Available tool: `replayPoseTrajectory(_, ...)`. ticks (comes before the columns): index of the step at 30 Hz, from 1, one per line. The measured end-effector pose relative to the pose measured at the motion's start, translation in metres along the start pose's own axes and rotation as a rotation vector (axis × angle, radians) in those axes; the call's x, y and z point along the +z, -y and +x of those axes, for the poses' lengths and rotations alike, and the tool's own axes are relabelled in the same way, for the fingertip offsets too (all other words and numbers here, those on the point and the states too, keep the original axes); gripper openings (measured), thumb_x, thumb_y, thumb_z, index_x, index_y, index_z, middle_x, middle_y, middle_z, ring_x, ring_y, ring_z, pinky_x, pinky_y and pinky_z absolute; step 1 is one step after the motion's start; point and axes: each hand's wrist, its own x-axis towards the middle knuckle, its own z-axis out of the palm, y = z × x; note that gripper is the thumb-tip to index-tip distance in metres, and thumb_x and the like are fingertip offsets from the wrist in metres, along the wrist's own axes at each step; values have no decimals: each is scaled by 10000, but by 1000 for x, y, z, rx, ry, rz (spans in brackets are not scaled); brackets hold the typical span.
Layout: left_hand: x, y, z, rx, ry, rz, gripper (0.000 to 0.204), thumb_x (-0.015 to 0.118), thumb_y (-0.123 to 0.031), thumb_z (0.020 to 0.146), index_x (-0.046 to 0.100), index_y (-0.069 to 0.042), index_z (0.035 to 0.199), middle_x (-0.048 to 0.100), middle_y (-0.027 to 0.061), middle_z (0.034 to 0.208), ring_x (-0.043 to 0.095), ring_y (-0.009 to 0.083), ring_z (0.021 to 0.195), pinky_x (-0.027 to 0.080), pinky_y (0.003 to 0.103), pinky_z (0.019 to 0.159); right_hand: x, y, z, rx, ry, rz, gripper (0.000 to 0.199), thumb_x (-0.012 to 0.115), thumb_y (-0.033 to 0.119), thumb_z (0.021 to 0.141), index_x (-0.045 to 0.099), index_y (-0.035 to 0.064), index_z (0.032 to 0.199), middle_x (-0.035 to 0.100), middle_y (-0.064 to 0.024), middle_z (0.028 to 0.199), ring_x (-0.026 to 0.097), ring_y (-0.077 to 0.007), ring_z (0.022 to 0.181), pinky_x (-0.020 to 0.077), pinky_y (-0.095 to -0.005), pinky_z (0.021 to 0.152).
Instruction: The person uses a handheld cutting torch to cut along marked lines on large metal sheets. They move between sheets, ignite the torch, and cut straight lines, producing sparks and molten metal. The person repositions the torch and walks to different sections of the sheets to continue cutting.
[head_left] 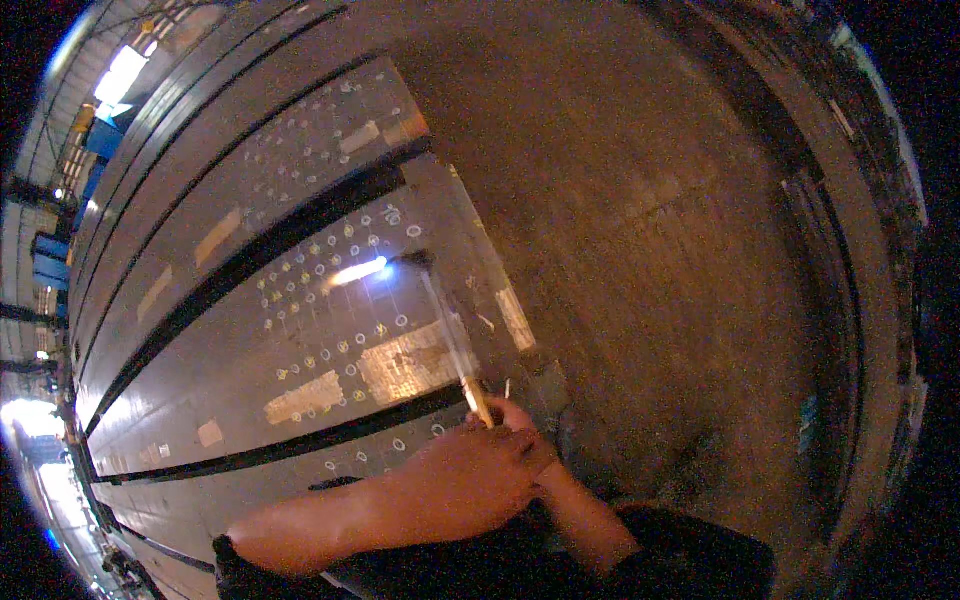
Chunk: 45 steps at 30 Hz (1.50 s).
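Observation:
Both my hands close together round the yellowish lower end of a long-handled tool. My left hand comes across from the left and partly covers my right hand, which reaches up from below. The shaft is pale and smeared by motion, and it slants up to a dark head over a grey steel beam. A bright white-blue streak shines beside the head; I cannot tell whether it is flame or reflected light. Rows of chalk-circled spots and brownish patches mark the beam.
More long grey beams lie alongside, with dark gaps between them. Beyond their ends spreads a brown, worn floor. Dark long edges run along the far right. Blue structures and bright openings show at the far left.

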Motion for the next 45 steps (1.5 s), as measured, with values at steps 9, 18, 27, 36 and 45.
replayPoseTrajectory(9, -3, 0, -6, 182, -143, 50, 282, 579, -190, 841, 571, 48, 991, 614, 210, 925, 652, 367, 788, 536, 431, 766, 32, 3, -10, -10, -187, -89, 358, 451, 351, 941, 594, 45, 1058, 646, -89, 754, 560, -189, 537, 466, -307, 444)
replayPoseTrajectory(18, 0, -2, -16, 110, -89, -70, 360, 525, -325, 921, 521, -44, 1147, 618, 196, 1004, 614, 417, 896, 509, 485, 821, 35, 42, -19, 92, 63, -38, 328, 466, 370, 935, 560, 71, 1030, 615, -86, 789, 552, -192, 549, 462, -340, 437)
replayPoseTrajectory(27, -27, 72, -47, -258, 62, -417, 203, 559, -224, 894, 618, -46, 974, 660, 153, 876, 652, 344, 839, 513, 452, 746, 95, 174, -44, -18, -132, -394, 348, 520, 348, 927, 536, 27, 1062, 609, -102, 771, 547, -167, 511, 459, -297, 406)
replayPoseTrajectory(36, 158, 247, 36, -633, 154, -449, 233, 614, -234, 775, 686, -15, 738, 655, 168, 664, 654, 298, 623, 514, 390, 598, 156, 391, -181, -473, -612, -893, 330, 536, 389, 918, 557, 64, 972, 574, -42, 725, 520, -149, 497, 420, -286, 388)
replayPoseTrajectory(45, 204, 114, 146, -1169, -1173, -819, 273, 622, -195, 822, 632, 24, 984, 658, 219, 971, 631, 380, 933, 484, 432, 821, 56, 330, -234, -676, -657, -599, 274, 567, 323, 906, 549, 102, 1069, 589, -55, 812, 510, -165, 506, 399, -304, 398)
